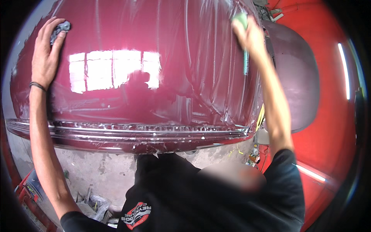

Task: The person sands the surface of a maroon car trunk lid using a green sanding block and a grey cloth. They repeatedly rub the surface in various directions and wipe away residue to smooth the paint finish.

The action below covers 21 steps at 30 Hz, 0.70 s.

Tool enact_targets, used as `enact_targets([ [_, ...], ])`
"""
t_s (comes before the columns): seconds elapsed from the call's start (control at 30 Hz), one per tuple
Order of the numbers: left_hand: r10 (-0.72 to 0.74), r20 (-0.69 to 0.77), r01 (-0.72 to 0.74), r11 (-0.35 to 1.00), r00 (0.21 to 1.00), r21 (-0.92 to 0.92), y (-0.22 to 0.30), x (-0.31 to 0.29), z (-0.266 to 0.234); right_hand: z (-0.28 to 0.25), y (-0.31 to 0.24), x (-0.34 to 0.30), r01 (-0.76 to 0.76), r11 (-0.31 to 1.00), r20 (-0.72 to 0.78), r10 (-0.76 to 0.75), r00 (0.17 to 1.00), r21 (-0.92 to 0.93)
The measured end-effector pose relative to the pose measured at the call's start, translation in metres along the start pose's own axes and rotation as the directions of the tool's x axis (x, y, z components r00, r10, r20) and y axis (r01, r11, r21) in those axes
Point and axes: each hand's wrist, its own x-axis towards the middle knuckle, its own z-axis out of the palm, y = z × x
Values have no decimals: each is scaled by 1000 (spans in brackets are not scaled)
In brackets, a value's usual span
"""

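Observation:
A large glossy maroon car panel (174, 69) fills the view ahead of me, streaked with whitish wet film over its middle and right. On its far left, my left hand (44, 62) rests with fingers curled around a mottled blue-grey crumpled cloth or sponge (60, 31). At the far right edge my right hand (251, 36) presses a pale green pad (241, 19) against the panel; it is slightly blurred, and part of the pad is hidden under the fingers. White residue dots the ribbed near edge (150, 133) of the panel.
Right of the panel sits a dull purple rounded part (295, 77), with a big red surface (330, 116) beyond it. Clear plastic (101, 205) and assorted clutter lie on the grey concrete floor (104, 170) at lower left. My body stands close to the panel's near edge.

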Motion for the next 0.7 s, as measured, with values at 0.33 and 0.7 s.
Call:
enact_targets([
  [0.33, -92, 2, 92, 996, 996, 8, 19, -7, -11, -60, -111, -127, -72, 957, 153, 30, 988, 280],
  [0.7, -126, 7, 126, 992, 992, 3, 16, -1, -11, 20, 17, 33, -16, 1000, 3, 16, 1000, 9],
])
